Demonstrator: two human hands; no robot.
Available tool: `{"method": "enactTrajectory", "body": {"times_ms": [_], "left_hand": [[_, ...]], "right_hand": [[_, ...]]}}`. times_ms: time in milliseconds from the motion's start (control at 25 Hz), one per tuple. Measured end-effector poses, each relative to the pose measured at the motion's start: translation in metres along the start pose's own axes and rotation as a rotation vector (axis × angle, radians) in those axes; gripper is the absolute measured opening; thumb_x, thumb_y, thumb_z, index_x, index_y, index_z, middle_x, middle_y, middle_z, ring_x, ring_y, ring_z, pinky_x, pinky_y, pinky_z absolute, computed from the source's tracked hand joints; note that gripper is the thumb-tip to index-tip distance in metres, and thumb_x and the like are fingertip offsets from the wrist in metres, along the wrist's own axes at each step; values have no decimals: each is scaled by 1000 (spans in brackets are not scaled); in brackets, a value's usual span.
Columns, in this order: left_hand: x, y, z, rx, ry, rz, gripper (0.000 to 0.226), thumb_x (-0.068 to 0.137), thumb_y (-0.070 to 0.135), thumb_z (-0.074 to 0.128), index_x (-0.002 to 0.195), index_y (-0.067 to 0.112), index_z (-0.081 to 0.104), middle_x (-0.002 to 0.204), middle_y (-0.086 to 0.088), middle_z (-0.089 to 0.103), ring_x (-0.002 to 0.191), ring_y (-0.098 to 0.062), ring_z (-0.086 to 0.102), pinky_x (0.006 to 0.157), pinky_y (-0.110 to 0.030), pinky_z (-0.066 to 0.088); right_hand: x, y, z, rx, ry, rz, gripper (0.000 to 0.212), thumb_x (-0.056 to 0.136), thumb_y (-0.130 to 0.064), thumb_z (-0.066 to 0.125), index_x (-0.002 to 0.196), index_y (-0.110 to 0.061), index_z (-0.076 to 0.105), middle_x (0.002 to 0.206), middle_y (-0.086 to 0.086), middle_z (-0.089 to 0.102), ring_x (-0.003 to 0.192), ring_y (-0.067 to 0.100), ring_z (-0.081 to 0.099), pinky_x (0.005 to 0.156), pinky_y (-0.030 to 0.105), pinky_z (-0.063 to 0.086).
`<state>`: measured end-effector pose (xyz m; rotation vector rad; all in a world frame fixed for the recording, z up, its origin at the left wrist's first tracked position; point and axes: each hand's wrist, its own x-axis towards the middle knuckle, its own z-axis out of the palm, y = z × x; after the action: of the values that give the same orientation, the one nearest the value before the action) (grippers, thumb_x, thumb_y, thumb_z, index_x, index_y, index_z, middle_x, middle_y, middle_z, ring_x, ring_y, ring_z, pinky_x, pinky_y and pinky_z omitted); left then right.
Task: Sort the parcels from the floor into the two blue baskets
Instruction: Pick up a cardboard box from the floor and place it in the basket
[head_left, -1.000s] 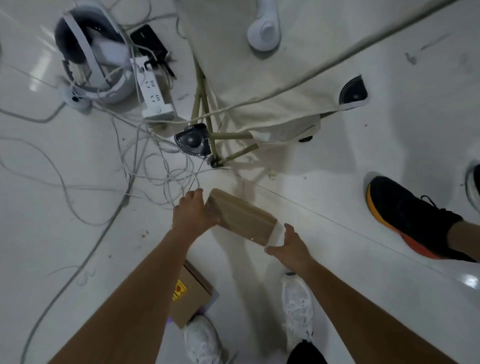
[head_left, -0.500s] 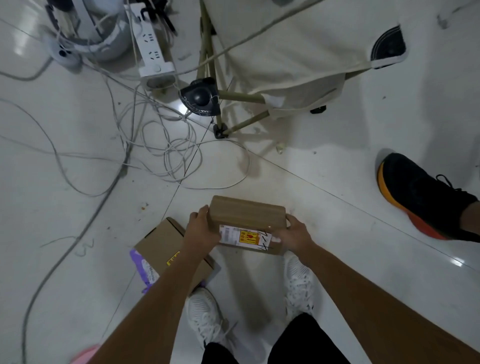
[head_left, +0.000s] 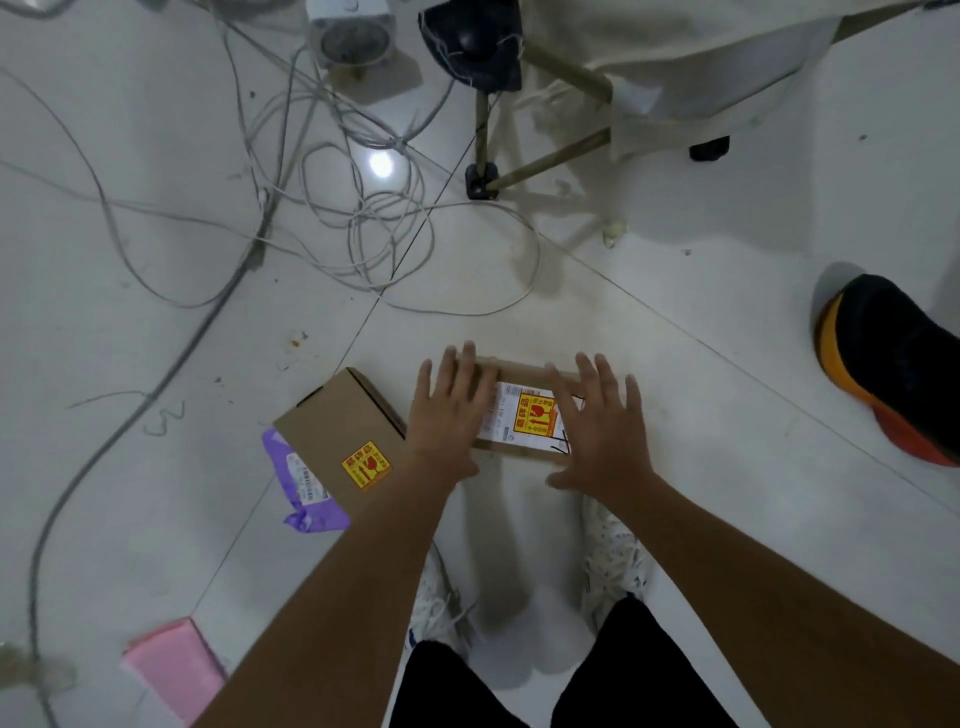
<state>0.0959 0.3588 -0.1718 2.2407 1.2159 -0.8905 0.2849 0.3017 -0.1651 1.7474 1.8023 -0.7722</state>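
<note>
Lying on the floor (head_left: 675, 322) by the person's feet, the small brown parcel (head_left: 524, 415) sits under both hands, left hand (head_left: 449, 415) and right hand (head_left: 597, 423) flat with fingers spread, so next they likely must grip and lift it.

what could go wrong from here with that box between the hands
Both hands, left hand and right hand, lie flat with straight fingers over the labelled box, so it may slip if lifted without a proper grip. Its yellow fragile sticker suggests a drop could matter. Loose cables on the floor just ahead could snag a foot.
</note>
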Motion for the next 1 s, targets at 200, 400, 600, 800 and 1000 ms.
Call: {"method": "enactTrajectory", "body": {"times_ms": [200, 400, 600, 800, 1000], "left_hand": [[8, 9, 24, 175, 198, -9, 101, 61, 33, 81, 140, 11, 22, 143, -16, 39, 134, -36, 36, 105, -49, 37], [-36, -2, -15, 133, 241, 39, 105, 57, 32, 81, 142, 12, 22, 139, -12, 42, 128, -33, 40, 101, -48, 37], [-111, -28, -133, 69, 252, -62, 117, 51, 42, 84, 143, 14, 17, 138, -9, 38, 126, -31, 37, 102, -46, 33], [-212, -58, -260, 20, 380, -143, 108, 63, 44, 79, 148, 16, 19, 144, -8, 34, 132, -29, 34, 106, -46, 28], [-334, -53, -351, -73, 471, -321, 103, 63, 41, 77, 147, 17, 22, 142, -7, 37, 130, -28, 35, 106, -46, 28]], "right_hand": [[12, -11, 19, -100, 62, -9, 132, 44, -28, 94, 151, -15, 18, 135, 28, 47, 120, 45, 49, 95, 58, 43], [-25, -2, -23, -101, 81, -92, 138, 32, -39, 94, 152, -16, 29, 129, 22, 51, 114, 40, 53, 91, 51, 45], [-79, -26, -173, -159, 92, -121, 130, 56, -38, 87, 156, -25, 6, 147, 15, 35, 134, 35, 36, 107, 48, 32], [-147, -51, -326, -194, 194, -203, 136, 48, -35, 92, 156, -25, 11, 144, 16, 39, 132, 35, 39, 105, 47, 34], [-232, -75, -453, -286, 220, -379, 127, 63, -39, 84, 154, -28, -4, 151, 11, 24, 139, 31, 26, 111, 45, 29]]}}
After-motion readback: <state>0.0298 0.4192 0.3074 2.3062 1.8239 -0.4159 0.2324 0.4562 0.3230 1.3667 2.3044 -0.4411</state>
